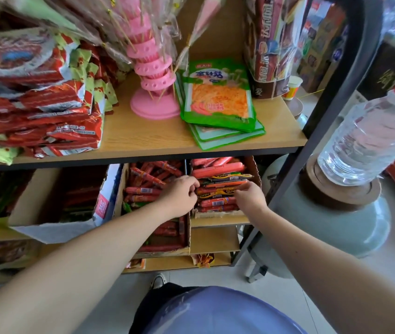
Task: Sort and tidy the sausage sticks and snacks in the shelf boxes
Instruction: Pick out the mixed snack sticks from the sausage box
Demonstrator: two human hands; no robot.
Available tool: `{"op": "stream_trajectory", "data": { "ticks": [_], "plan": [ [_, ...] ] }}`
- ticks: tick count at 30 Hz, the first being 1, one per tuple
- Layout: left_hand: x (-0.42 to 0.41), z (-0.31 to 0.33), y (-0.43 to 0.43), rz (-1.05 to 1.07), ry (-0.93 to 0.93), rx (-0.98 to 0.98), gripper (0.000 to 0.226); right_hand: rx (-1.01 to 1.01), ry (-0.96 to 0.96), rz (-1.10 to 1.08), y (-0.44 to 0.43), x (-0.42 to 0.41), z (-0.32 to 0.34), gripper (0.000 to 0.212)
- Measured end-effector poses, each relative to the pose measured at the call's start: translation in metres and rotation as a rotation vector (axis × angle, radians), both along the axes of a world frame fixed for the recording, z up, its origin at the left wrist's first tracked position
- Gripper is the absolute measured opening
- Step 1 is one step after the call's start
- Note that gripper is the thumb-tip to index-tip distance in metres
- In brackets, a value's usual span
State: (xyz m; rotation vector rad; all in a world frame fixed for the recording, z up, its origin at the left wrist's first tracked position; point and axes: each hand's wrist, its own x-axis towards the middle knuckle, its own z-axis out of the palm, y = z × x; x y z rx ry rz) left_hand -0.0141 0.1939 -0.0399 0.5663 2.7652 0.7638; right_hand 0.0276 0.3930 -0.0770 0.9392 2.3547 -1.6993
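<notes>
- Shelf unit [143,138]: one; three wooden boards in view.
- Cardboard boxes: three, side by side on the middle board: left box [35,227], middle box [120,186], right box [254,169].
- Water bottle [370,136]: one, clear, tilted, right of the shelf frame.
- Red snack packs [54,116]: one loose pile, upper board, left; count not readable.
- Green packets [218,97]: at least three, stacked flat, upper board.
- Pink stand [154,104]: one, upright, just left of the green packets.
- Sausage sticks [218,202]: in the right box, stacked flat, long axis left–right along the shelf front; count unclear.
- Red sticks [143,190]: middle box, mostly left–right, several at the back skewed diagonally.
- Left hand [179,194]: fingers curled round the left ends of the sausage sticks.
- Right hand [249,196]: thumb and fingers pinch the same stack toward its right end.
</notes>
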Motion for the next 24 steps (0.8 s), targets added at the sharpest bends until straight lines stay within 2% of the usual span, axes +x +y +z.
{"op": "stream_trajectory", "data": {
  "ticks": [3,7,9,14,19,21,24],
  "plan": [
    [-0.009,0.002,0.031,-0.114,-0.096,-0.056,0.045,0.156,0.057,0.137,-0.001,0.010,-0.003,0.020],
    [-0.023,0.000,0.062,-0.209,-0.184,-0.250,0.064,0.249,0.062,0.126,0.006,0.019,-0.008,0.020],
    [-0.028,-0.001,0.071,-0.227,-0.174,-0.306,0.063,0.157,0.075,0.073,0.008,0.022,-0.003,0.015],
    [-0.044,-0.004,0.086,-0.243,-0.094,-0.334,0.060,-0.047,0.046,-0.055,0.015,0.013,0.010,0.023],
    [-0.053,-0.015,0.100,-0.351,-0.093,-0.509,0.082,-0.362,0.048,-0.245,0.024,0.002,0.011,0.028],
    [-0.063,-0.016,0.101,-0.314,-0.114,-0.502,0.086,-0.403,0.066,-0.238,0.025,0.005,0.010,0.023],
    [-0.071,-0.014,0.100,-0.300,-0.111,-0.429,0.075,-0.410,0.074,-0.217,0.025,0.009,0.008,0.023]
  ]
}}
